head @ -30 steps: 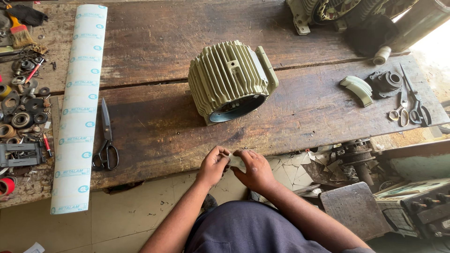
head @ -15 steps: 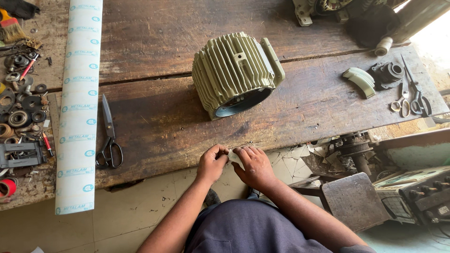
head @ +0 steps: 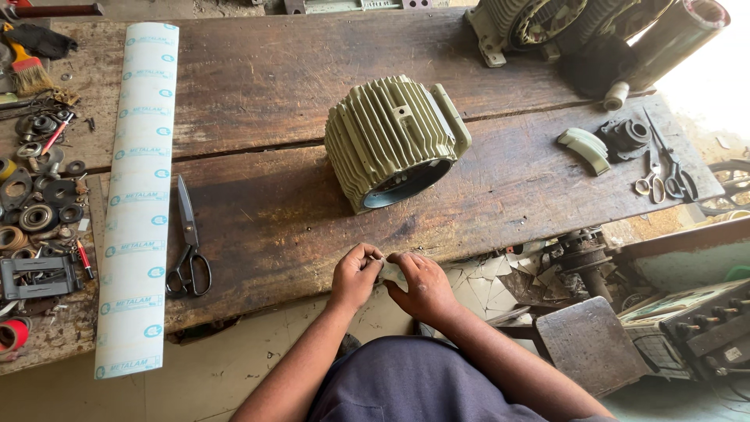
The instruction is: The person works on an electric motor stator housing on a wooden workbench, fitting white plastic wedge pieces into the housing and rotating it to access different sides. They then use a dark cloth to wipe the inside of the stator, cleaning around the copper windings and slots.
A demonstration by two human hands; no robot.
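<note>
Far left of bench (head: pixel 273 94): brush (head: pixel 30 72), loose rings and bearings (head: pixel 35 195), red tape roll (head: pixel 12 334) at the near corner. Next right: long white sheet roll (head: pixel 137 199) laid front to back, printed blue marks along it. Just beside it: black shears (head: pixel 190 242), blades pointing away, handles toward the near edge. Mid-bench: green finned motor housing (head: pixel 394 141) on its side, open end facing near-right, well apart from the shears. At the near edge, in front of the housing: left hand (head: pixel 355 275) and right hand (head: pixel 423 285) close together, fingers (head: pixel 373 254) of both pinching a small pale strip (head: pixel 391 271) between them; strip mostly hidden, held just off the bench edge above the floor. Right of the housing: curved pale green piece (head: pixel 586 148), dark cast part (head: pixel 625 134) touching or just beside it, then two scissors (head: pixel 664 168) near the right end. Back right: another motor body (head: pixel 539 23) and a dark cylinder (head: pixel 676 35). Below the bench on the right: grey stool top (head: pixel 598 344), scrap and machine parts around it.
</note>
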